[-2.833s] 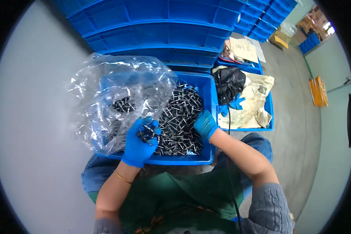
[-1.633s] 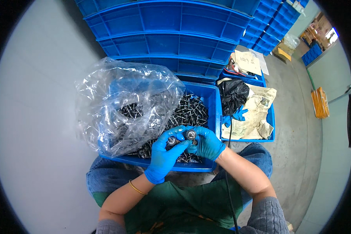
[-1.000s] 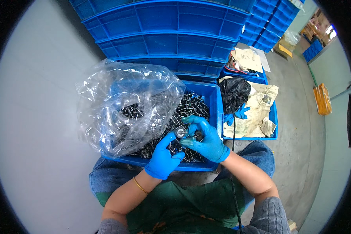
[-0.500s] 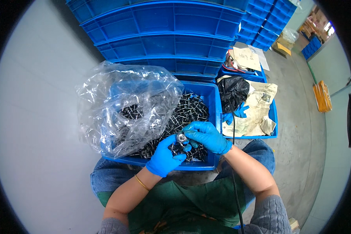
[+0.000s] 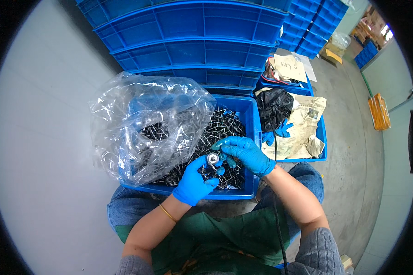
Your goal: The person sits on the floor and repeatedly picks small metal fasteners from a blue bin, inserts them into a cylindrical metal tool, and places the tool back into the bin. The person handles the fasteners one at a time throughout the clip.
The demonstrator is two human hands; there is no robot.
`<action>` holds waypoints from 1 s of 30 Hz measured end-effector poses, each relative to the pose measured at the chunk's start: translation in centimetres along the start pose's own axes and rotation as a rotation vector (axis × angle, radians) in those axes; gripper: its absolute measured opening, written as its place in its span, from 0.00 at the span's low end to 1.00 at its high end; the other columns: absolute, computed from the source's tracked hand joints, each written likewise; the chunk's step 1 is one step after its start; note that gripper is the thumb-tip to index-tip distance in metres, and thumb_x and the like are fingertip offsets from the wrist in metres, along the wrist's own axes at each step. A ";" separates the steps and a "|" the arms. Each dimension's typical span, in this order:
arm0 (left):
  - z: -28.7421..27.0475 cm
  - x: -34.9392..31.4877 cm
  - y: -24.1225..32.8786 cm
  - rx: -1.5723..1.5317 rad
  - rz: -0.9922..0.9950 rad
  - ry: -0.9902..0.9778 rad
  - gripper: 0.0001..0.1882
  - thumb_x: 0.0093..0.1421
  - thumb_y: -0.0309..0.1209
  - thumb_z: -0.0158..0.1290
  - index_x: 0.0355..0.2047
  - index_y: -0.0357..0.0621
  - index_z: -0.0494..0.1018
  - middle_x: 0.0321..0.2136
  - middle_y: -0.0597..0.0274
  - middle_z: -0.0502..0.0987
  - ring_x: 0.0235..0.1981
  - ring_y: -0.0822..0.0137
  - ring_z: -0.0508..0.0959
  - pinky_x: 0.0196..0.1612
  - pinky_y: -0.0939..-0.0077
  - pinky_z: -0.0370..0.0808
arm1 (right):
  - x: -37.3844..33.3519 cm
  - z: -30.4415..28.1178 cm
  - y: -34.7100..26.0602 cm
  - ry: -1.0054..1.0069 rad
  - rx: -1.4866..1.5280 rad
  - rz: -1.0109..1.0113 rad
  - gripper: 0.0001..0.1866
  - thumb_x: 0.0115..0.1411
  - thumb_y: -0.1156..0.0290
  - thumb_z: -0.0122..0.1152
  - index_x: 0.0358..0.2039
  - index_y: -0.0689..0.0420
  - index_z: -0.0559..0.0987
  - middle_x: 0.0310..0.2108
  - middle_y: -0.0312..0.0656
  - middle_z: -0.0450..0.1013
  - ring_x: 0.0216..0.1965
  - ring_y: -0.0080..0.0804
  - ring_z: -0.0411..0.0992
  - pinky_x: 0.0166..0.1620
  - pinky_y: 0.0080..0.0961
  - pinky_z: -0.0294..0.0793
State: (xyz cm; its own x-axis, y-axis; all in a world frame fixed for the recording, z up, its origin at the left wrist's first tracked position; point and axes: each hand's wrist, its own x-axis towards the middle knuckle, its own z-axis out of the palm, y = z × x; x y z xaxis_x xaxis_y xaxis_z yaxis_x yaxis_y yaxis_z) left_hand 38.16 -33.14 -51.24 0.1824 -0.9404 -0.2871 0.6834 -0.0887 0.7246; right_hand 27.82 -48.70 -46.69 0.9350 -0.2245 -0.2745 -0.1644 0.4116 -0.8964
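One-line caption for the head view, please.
Two blue-gloved hands, left hand and right hand, hold a small metal part over a blue crate of dark parts, beside a clear plastic bag.

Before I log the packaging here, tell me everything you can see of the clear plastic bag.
The clear plastic bag is large, thin, crinkled and glossy, catching white glare. It lies bunched over the left part of the blue bin, spilling past its left rim. Through the film show small dark metal parts like those loose in the bin. Whether its mouth is open cannot be told. Neither gloved hand touches it.
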 end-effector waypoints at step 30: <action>0.5 1.1 4.6 -0.474 -0.044 0.318 0.11 0.56 0.37 0.44 0.33 0.43 0.69 0.26 0.61 0.71 0.26 0.68 0.69 0.15 0.87 0.57 | 3.2 -8.0 8.1 0.257 -1.122 -0.284 0.07 0.47 0.73 0.50 0.26 0.57 0.77 0.25 0.47 0.73 0.24 0.35 0.73 0.28 0.31 0.71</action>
State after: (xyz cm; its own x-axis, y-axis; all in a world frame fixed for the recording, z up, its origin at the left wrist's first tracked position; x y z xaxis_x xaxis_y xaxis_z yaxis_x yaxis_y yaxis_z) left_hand 41.11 -34.74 -47.92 0.3000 -0.7877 -0.5381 0.9242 0.1003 0.3685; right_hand 26.99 -53.18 -57.62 0.9130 -0.4062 0.0366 -0.2644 -0.6579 -0.7052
